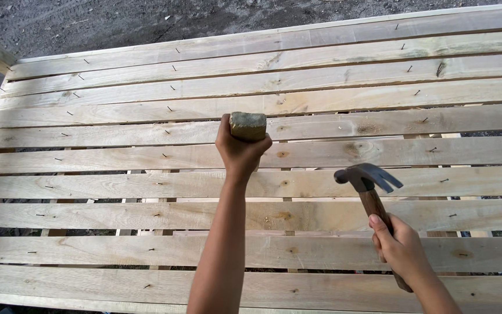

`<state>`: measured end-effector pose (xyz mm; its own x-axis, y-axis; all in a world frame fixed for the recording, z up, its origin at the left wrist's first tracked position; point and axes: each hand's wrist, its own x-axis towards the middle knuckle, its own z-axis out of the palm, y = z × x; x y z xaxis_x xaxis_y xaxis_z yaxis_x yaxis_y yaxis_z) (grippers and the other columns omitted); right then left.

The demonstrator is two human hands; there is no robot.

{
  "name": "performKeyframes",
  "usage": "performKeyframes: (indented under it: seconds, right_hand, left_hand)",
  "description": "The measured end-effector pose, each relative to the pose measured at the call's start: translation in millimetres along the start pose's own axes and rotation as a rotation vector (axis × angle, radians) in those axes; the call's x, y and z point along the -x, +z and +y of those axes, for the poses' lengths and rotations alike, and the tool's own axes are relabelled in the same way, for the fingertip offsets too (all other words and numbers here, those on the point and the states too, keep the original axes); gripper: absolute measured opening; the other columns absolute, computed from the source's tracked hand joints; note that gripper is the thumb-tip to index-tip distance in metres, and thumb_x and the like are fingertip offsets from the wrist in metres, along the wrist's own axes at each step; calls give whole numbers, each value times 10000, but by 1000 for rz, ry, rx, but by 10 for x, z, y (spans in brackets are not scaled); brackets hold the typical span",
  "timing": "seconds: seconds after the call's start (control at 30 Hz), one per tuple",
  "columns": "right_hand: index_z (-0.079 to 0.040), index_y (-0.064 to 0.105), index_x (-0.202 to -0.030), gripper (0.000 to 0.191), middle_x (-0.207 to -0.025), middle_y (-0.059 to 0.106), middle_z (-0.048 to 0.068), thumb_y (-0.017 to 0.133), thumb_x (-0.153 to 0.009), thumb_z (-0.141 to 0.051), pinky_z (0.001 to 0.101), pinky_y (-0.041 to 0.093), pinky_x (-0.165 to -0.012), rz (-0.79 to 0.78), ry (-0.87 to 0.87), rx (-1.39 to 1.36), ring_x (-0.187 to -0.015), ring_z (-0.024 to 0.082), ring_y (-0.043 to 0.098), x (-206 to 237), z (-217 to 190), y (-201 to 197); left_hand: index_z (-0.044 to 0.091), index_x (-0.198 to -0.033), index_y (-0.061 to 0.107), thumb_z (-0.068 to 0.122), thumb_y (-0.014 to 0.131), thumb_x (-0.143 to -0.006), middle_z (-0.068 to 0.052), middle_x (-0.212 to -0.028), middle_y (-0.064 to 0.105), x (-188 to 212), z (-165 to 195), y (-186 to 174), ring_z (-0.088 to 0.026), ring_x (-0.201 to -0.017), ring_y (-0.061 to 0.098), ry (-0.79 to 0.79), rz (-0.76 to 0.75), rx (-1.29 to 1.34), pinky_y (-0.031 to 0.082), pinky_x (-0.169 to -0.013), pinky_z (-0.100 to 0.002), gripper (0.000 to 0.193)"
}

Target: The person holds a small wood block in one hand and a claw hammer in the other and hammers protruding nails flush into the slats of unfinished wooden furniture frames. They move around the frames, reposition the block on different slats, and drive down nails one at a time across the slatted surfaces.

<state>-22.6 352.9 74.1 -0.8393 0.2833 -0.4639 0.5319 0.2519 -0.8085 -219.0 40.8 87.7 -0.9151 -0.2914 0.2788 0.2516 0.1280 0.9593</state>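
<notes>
Across nearly the whole view a large platform of pale, rough-sawn wooden slats (321, 145) is lying flat over dark gravelly ground (117, 20), which is showing beyond its far edge. Its long boards are running side to side with narrow gaps between them, where cross supports are showing underneath. Knots and grain streaks are marking the bare, unfinished wood.

Rows of small dark nails (166, 133) are standing half-driven and leaning along the slats, in lines that seem to follow the supports below.

Near the middle of the platform, the left hand (240, 148) is closing around a squarish, weathered greenish-grey block (248, 125), holding it upright against a slat, probably as a spacer or a brace for the board; which one I cannot tell.

Toward the near right part of the platform, the right hand (401, 249) is gripping the brown wooden handle of a claw hammer with a dark steel head (366, 177). The hand is sitting low on the handle, likely for swing, and the head is hovering raised above the slats, just right of the block.
</notes>
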Motion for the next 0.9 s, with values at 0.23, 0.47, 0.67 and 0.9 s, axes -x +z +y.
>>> performKeyframes:
  seconds: [0.23, 0.47, 0.67, 0.9]
  right_hand:
    - [-3, 647, -847, 473, -554, 570, 76, 580, -969, -455, 341, 446, -460, -6, 38, 146, -451, 164, 525, 24, 197, 20]
    - [0, 624, -874, 392, -522, 575, 46, 582, -958, -380, 317, 438, -443, -35, -486, 166, -452, 139, 527, 205, -623, 181]
    - [-4, 624, -943, 381, -529, 592, 130, 590, -940, -384, 399, 460, -493, -32, -540, 294, -474, 272, 595, 110, -741, 531]
    - [-40, 628, -904, 446, -624, 648, 186, 582, -968, -479, 469, 494, -613, -109, -234, 598, -631, 376, 672, -138, -810, 837]
  left_hand:
    - [73, -1144, 615, -45, 805, -655, -68, -969, 647, -109, -159, -1527, -177, -843, 722, -344, 321, 784, 676, -754, -384, 538]
    - [-3, -1294, 479, -89, 863, -647, -82, -1038, 618, -223, 86, -942, -182, -909, 671, -12, 203, 471, 640, -788, -332, 757]
    - [45, -1244, 470, 71, 773, -831, -174, -1213, 589, -858, 1038, -2614, -283, -1067, 665, 262, 348, 329, 616, -847, -410, 513]
    - [130, -1332, 465, 219, 861, -741, -127, -1260, 528, -521, 233, -1375, -311, -1043, 619, 98, -159, -1405, 499, -859, -498, 717]
